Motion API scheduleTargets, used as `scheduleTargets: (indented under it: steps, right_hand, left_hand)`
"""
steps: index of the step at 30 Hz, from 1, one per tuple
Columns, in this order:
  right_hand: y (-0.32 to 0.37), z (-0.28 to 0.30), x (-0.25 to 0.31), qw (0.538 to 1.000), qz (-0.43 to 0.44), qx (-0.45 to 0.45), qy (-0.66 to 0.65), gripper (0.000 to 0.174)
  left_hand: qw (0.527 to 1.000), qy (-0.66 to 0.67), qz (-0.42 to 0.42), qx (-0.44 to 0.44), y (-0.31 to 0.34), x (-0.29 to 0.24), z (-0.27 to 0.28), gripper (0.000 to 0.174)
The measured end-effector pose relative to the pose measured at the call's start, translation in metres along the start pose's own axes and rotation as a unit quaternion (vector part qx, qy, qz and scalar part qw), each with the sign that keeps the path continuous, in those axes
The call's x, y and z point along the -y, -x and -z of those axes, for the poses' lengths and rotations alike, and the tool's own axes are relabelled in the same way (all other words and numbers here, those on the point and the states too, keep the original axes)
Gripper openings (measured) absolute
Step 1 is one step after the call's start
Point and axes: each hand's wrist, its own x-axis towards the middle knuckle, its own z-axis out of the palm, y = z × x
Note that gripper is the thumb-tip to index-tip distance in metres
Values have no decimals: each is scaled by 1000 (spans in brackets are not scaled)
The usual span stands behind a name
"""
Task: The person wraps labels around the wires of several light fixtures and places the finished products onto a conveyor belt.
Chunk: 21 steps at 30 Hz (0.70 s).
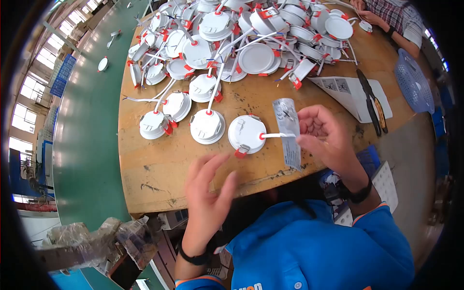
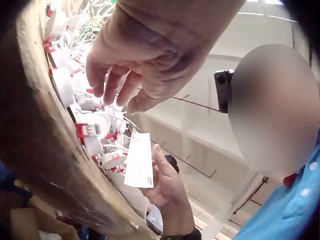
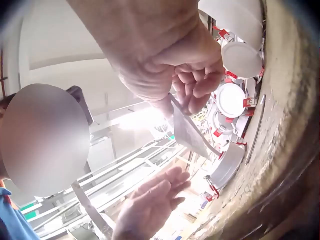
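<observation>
A silvery printed label point(image 1: 288, 130) hangs crosswise at the white cable of a round white lamp point(image 1: 247, 134) near the table's front edge. My right hand point(image 1: 325, 137) pinches the label's edge between thumb and fingers; the right wrist view also shows the label point(image 3: 187, 132) under that hand point(image 3: 175, 70). My left hand point(image 1: 208, 193) is to the lower left of the lamp, fingers spread and touching nothing. In the left wrist view, the left hand point(image 2: 145, 65) is in the air, apart from the label point(image 2: 139, 161).
Several white lamps with red clips point(image 1: 208, 124) stand left of the held label, with a large heap of lamps point(image 1: 256, 58) behind. Black-handled scissors point(image 1: 371, 104) lie on a white sheet point(image 1: 355, 94) at the right, near a blue basket point(image 1: 413, 82). Another person's arms point(image 1: 386, 24) are at the back right.
</observation>
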Motion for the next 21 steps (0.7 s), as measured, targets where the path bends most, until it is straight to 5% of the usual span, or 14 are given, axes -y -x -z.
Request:
scheduleTargets:
  steps: [3, 9, 15, 16, 19, 21]
  right_hand:
    - [-3, -5, 9, 990, 89, -29, 101, 20]
    - [-7, 1, 24, 984, 160, 52, 66, 14]
    - [18, 12, 41, 945, 115, 306, -32, 10]
    - [20, 10, 41, 932, 111, 342, -39, 10]
    - [18, -5, 31, 903, 112, 410, -60, 12]
    - [13, -16, 19, 884, 63, 452, -101, 13]
  left_hand:
    - [991, -74, -115, -8, -26, -7, -20, 27]
    - [974, -65, -167, 140, -44, 6, -33, 24]
    - [951, 126, -23, 283, 24, -25, 0, 22]
    - [942, 167, -63, 284, 32, -25, 1, 27]
    - [893, 307, 36, 327, 64, -28, -6, 41]
    - [835, 468, 109, 268, 87, -21, -30, 30]
